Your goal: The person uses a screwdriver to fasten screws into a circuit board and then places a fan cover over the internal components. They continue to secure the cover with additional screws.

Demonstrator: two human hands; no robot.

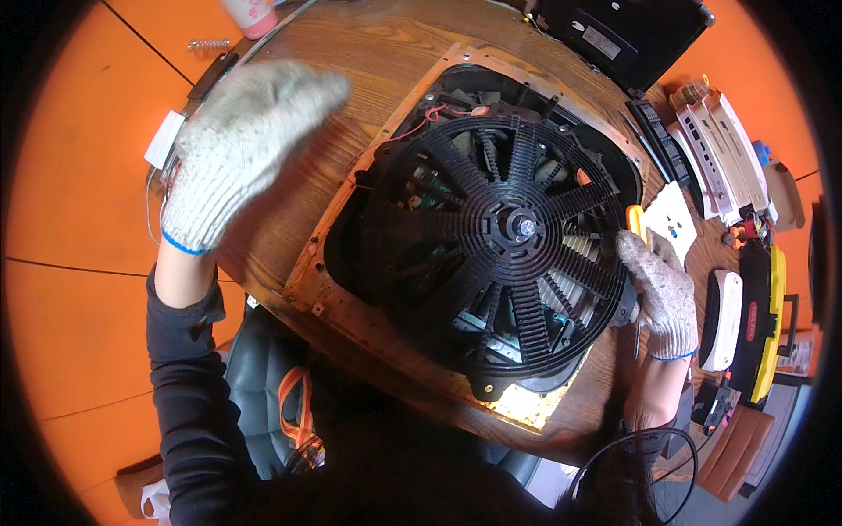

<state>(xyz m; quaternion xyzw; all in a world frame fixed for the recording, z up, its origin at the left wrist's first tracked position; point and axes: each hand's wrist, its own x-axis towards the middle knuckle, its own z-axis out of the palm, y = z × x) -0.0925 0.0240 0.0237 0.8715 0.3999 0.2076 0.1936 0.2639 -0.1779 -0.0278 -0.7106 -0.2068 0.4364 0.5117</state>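
A round black fan guard (pixel 504 289), ribbed like a wheel with a central hub, lies on a square metal panel (pixel 329 294) with rusty edges. Green and metal parts show through its gaps. My right hand (pixel 660 285), in a dirty white knit glove, is at the guard's right edge. It is closed around a screwdriver (pixel 636 222), whose yellow handle sticks out above and thin shaft below. Off to the left of the panel, my left hand (pixel 259 123), gloved too, is raised over the table and blurred by motion. Its fingers cannot be made out separately.
The wooden table (pixel 377 53) holds a black case (pixel 618 39) at the back and white boxy devices (pixel 719 153) at the right. A red wire (pixel 408 131) crosses the panel's corner. Beyond lie a yellow-and-black toolbox (pixel 763 324) and a pink-and-white cup (pixel 252 13).
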